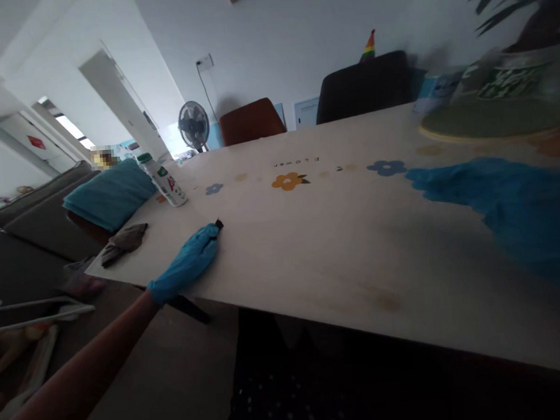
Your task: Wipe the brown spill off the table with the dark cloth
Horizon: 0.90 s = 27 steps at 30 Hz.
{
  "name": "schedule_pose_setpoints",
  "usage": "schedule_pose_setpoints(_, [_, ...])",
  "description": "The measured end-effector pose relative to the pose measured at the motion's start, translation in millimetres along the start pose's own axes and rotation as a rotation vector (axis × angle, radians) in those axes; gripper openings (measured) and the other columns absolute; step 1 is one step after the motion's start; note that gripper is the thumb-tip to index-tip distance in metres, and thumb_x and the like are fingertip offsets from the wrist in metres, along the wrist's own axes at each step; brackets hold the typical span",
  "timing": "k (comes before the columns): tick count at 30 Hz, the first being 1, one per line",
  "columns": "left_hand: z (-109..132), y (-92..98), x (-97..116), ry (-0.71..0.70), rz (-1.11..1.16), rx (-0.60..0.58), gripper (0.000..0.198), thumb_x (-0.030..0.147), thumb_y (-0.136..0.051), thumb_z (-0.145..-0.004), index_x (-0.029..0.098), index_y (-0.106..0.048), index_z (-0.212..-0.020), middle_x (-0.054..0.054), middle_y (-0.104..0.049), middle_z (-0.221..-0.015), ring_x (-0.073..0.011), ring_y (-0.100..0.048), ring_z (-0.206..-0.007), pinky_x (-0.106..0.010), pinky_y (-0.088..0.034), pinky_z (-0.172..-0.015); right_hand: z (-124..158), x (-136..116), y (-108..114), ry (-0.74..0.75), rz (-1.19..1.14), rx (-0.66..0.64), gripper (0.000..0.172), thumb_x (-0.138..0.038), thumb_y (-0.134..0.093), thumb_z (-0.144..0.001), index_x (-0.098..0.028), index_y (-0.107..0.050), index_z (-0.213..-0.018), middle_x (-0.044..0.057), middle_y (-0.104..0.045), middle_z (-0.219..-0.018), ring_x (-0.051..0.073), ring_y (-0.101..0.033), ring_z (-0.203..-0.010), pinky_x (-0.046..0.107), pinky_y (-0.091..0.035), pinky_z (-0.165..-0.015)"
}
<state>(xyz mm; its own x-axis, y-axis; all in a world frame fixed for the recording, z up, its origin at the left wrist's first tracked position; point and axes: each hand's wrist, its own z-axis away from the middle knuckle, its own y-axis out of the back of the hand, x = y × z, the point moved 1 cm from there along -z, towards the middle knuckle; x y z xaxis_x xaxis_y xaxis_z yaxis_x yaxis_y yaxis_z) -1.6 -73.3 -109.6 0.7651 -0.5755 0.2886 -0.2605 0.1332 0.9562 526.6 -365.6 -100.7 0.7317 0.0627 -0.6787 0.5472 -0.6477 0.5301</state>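
My left hand (185, 261), in a blue glove, rests on the white table (283, 261) near its front edge. Its fingers are closed on a small black thing, and only the dark end (219, 224) sticks out past the fingertips; its kind is hidden. At the right side of the picture my right hand (524, 212), also gloved in blue, is over the table with fingers stretched toward the left. It is blurred, and nothing shows in it. Faint brownish smudges (384, 297) mark the tabletop between the hands.
A white bottle with a green cap (163, 180) stands at the table's left end, near a crumpled dark cloth (124, 242). At the back right, a potted plant (515, 78) stands on a round green mat (489, 120). Chairs (252, 122) line the far side; a fan (193, 125) stands beyond.
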Motion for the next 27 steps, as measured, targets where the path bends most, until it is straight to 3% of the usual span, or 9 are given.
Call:
schedule_pose_setpoints(3, [28.3,-18.0,23.4,-0.126,0.031,0.026,0.071,0.055,-0.049,-0.118,0.024,-0.064,-0.181,-0.016,-0.049,-0.2,-0.0357,-0.048,-0.187,-0.062,-0.032,-0.157,0.1,-10.4,-4.4,-0.051,-0.067,-0.007,0.036,-0.051,-0.074,-0.113,-0.054,-0.094,-0.143,-0.004,-0.087,-0.162,0.043,-0.073,-0.165,0.073,-0.043,-0.152])
schedule_pose_setpoints(6, [41.0,-31.9,58.2,-0.233,0.071,-0.026,0.073,0.058,-0.058,-0.117,0.036,-0.062,-0.186,-0.01,-0.043,-0.203,-0.036,-0.041,-0.191,-0.064,-0.032,-0.157,1.5,-20.2,-8.2,-0.095,-0.12,0.028,0.032,-0.05,-0.079,-0.108,-0.037,-0.095,-0.132,0.003,-0.089,-0.158,0.041,-0.076,-0.161,0.07,-0.052,-0.149])
schedule_pose_setpoints(10, [32.1,-39.9,117.3,-0.468,0.174,-0.217,0.068,0.052,-0.058,-0.121,0.041,-0.06,-0.188,-0.002,-0.037,-0.206,-0.0328,-0.037,-0.193,-0.059,-0.034,-0.158,2.3,-28.8,-12.1,-0.194,-0.341,0.038,0.029,-0.05,-0.071,-0.116,-0.031,-0.093,-0.121,0.006,-0.092,-0.151,0.037,-0.082,-0.154,0.063,-0.062,-0.141])
schedule_pose_setpoints(14, [11.1,-50.4,166.3,-0.715,0.287,-0.273,0.057,0.034,-0.052,-0.122,0.038,-0.073,-0.175,-0.003,-0.06,-0.194,-0.0286,-0.057,-0.181,-0.055,-0.044,-0.156,1.2,-32.3,-14.9,-0.257,-0.369,0.046,0.034,-0.044,-0.061,-0.123,-0.032,-0.092,-0.119,0.004,-0.092,-0.151,0.031,-0.082,-0.153,0.056,-0.062,-0.139])
schedule_pose_setpoints(17, [0.8,-62.0,185.3,-0.763,0.398,-0.218,0.053,0.033,-0.049,-0.126,0.036,-0.07,-0.174,-0.007,-0.074,-0.179,-0.0273,-0.069,-0.169,-0.057,-0.053,-0.15,0.0,-31.0,-14.2,-0.246,-0.386,0.08,0.035,-0.045,-0.059,-0.124,-0.03,-0.09,-0.118,0.004,-0.093,-0.15,0.03,-0.085,-0.149,0.055,-0.066,-0.135])
schedule_pose_setpoints(20, [3.1,-69.9,197.5,-0.889,0.411,-0.204,0.055,0.029,-0.049,-0.127,0.04,-0.065,-0.178,-0.005,-0.073,-0.18,-0.0268,-0.069,-0.169,-0.057,-0.055,-0.149,0.9,-32.3,-8.1,-0.202,-0.375,0.126,0.025,-0.049,-0.072,-0.119,-0.031,-0.089,-0.115,0.004,-0.092,-0.151,0.033,-0.083,-0.152,0.057,-0.067,-0.135])
schedule_pose_setpoints(24, [14.5,-71.7,218.7,-1.26,0.233,-0.299,0.067,0.018,-0.053,-0.122,0.037,-0.059,-0.186,-0.003,-0.066,-0.188,-0.0248,-0.059,-0.179,-0.05,-0.048,-0.154,4.7,-40.3,0.0,-0.229,-0.361,0.149,0.026,-0.042,-0.064,-0.122,-0.032,-0.088,-0.121,0.004,-0.091,-0.155,0.03,-0.079,-0.158,0.056,-0.062,-0.14])
schedule_pose_setpoints(27, [13.2,-73.2,239.3,-1.36,0.084,-0.38,0.072,0.018,-0.06,-0.119,0.037,-0.058,-0.188,-0.001,-0.065,-0.189,-0.0253,-0.054,-0.183,-0.05,-0.038,-0.159,6.3,-45.1,1.2,-0.258,-0.365,0.15,0.03,-0.036,-0.058,-0.122,-0.032,-0.088,-0.124,0.005,-0.091,-0.152,0.029,-0.081,-0.154,0.057,-0.06,-0.142])
